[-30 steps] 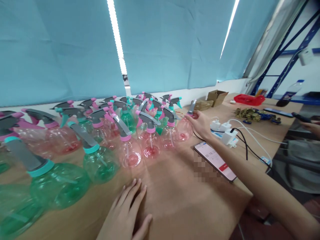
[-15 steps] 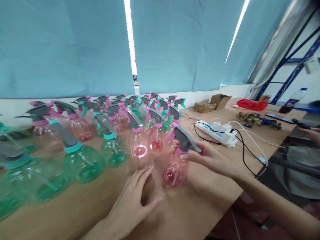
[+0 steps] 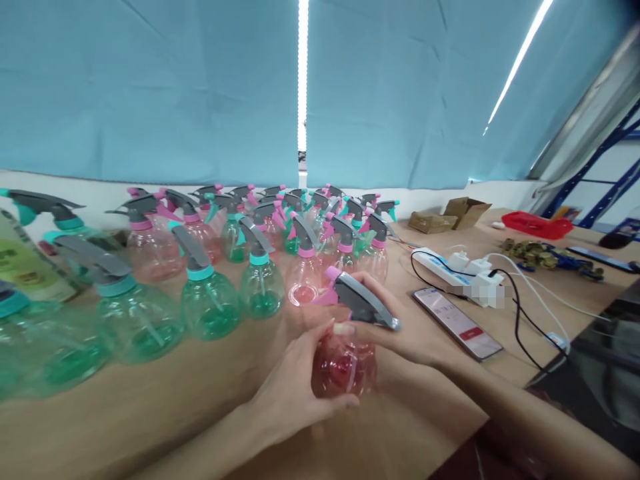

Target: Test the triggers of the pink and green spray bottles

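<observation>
One spray bottle (image 3: 346,372) is pointing upright, left hand (image 3: 290,377) curling fingers around its body, right hand (image 3: 391,343) clasping its neck.

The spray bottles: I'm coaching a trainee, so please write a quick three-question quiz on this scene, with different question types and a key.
1. Short answer: Which of the person's hands grips the held pink spray bottle near its top?
2. True or false: The phone lies nearer the camera than the white power strip.
3. Multiple choice: What colour are the collars on the front green bottles? A) pink B) turquoise C) black

Key:
1. The right hand; the left hand curves around its side.
2. True.
3. B.
</observation>
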`<state>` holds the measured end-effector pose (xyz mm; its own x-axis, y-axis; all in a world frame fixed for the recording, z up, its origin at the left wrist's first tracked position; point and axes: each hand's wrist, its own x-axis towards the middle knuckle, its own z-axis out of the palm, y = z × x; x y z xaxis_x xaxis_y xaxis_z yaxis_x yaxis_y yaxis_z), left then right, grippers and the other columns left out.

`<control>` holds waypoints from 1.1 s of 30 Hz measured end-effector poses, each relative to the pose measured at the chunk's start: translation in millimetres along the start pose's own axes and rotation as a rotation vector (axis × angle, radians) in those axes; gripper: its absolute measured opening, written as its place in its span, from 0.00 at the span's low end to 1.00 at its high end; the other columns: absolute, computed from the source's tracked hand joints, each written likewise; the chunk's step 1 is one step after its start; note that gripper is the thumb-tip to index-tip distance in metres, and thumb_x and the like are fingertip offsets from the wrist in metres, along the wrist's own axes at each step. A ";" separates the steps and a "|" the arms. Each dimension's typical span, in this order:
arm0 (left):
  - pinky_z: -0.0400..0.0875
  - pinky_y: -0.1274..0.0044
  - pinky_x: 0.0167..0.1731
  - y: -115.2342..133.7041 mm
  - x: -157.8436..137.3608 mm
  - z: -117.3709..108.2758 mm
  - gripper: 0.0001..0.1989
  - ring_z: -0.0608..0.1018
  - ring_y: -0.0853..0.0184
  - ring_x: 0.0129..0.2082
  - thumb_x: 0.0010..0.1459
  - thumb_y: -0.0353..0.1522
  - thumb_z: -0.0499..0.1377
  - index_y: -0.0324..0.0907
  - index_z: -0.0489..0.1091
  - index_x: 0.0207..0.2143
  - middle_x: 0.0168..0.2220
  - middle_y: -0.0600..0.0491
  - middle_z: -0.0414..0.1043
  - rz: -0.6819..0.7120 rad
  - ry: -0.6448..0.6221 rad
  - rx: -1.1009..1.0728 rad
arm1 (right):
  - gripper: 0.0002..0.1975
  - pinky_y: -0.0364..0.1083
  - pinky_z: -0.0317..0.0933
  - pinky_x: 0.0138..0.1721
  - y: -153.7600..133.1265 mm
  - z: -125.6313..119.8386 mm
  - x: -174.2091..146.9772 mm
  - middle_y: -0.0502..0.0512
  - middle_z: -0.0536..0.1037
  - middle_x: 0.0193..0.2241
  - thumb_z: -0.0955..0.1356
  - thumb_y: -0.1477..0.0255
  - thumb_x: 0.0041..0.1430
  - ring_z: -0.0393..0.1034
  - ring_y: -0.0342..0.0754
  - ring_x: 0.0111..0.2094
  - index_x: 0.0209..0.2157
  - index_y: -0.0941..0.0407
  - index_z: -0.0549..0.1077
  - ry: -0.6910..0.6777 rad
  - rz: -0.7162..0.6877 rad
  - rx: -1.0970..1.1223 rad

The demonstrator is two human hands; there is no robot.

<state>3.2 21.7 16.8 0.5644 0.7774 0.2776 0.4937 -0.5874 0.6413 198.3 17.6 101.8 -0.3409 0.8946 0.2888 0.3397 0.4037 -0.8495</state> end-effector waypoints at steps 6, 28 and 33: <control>0.64 0.57 0.55 0.4 -1.0 0.7 0.44 0.68 0.49 0.58 0.48 0.48 0.67 0.41 0.55 0.61 0.59 0.40 0.64 -0.030 -0.016 0.007 | 0.08 0.48 0.67 0.36 3.8 18.1 10.7 0.48 0.71 0.30 0.69 0.62 0.56 0.68 0.47 0.32 0.36 0.50 0.69 0.067 -0.055 0.085; 0.60 0.55 0.57 -21.6 -14.7 7.1 0.34 0.62 0.50 0.62 0.68 0.50 0.44 0.34 0.54 0.64 0.63 0.38 0.58 0.108 -0.079 0.460 | 0.17 0.45 0.65 0.31 17.7 11.5 5.2 0.49 0.75 0.24 0.63 0.55 0.63 0.70 0.46 0.27 0.29 0.51 0.74 0.311 -0.102 -0.146; 0.64 0.58 0.56 -15.5 -11.6 3.4 0.28 0.65 0.51 0.61 0.67 0.43 0.50 0.32 0.59 0.62 0.62 0.38 0.60 0.139 -0.126 0.597 | 0.15 0.47 0.67 0.36 31.6 -2.0 -2.2 0.49 0.77 0.25 0.64 0.57 0.62 0.73 0.49 0.31 0.29 0.50 0.76 0.353 -0.118 -0.131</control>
<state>-8.8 21.0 1.3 0.7060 0.6733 0.2199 0.6737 -0.7341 0.0850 211.6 28.7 75.2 -0.0695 0.8421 0.5348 0.4327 0.5085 -0.7445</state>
